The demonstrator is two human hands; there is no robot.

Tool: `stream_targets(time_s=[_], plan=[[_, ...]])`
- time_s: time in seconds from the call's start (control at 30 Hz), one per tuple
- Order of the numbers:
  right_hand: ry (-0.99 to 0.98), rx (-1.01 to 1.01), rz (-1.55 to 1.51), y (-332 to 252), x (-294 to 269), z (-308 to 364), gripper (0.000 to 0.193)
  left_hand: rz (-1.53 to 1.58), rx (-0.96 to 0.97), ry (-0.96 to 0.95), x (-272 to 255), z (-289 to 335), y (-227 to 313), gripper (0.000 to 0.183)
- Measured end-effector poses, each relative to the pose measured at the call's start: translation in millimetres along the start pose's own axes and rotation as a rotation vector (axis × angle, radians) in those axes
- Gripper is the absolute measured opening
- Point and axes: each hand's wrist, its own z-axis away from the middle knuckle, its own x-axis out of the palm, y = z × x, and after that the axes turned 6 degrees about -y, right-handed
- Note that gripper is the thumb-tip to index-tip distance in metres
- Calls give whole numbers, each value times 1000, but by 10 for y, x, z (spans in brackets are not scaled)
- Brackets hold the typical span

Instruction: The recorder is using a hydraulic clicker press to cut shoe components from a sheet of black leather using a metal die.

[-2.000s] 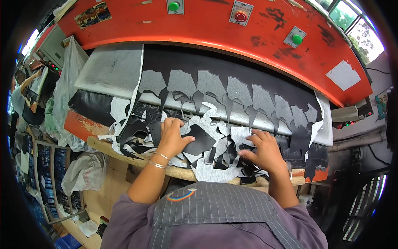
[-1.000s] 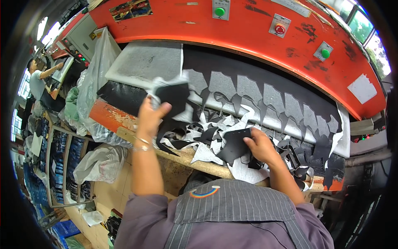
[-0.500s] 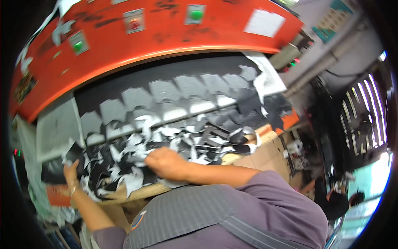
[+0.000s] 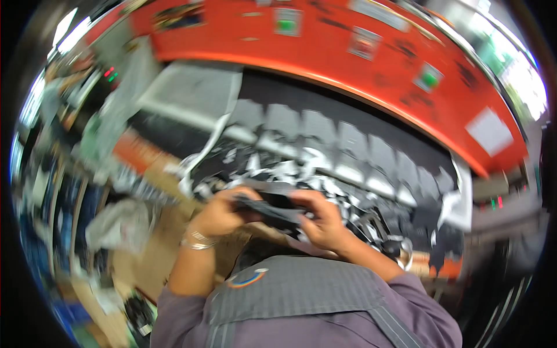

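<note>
In front of my chest I hold a small stack of black cut sheet pieces (image 4: pixel 268 212), blurred by motion. My left hand (image 4: pixel 219 213) is closed on its left end, a metal bracelet at the wrist. My right hand (image 4: pixel 322 219) grips the right end, thumb below and fingers above. Just beyond both hands lies a heap of black and white offcuts (image 4: pixel 284 169) along the machine bed's near edge. Behind the heap, a row of grey cut pieces (image 4: pixel 318 130) rests on the dark sheet. Whether the stack includes other material, I cannot tell.
A red-orange machine beam (image 4: pixel 325 46) with green and red buttons spans the far side. Pale boards (image 4: pixel 191 93) flank the dark bed. At left are a crumpled pale plastic bag (image 4: pixel 122 226) and shelves with dark stacked items (image 4: pixel 64 203). A white paper (image 4: pixel 489 131) is stuck on the beam.
My view has swung to the left. My left hand has come in from the bed's left end, my right hand has left the offcut heap, and both now hold the black stack together.
</note>
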Motion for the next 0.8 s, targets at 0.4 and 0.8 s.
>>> stream_targets(time_s=[0.4,0.8], plan=[[380,1532,772,644,-3142,2155,95,533,41,1148,97,1881,-476,42],[611,1097,762,356,-2719,2686,40,653,-104,221,1379,-180,-161,46]])
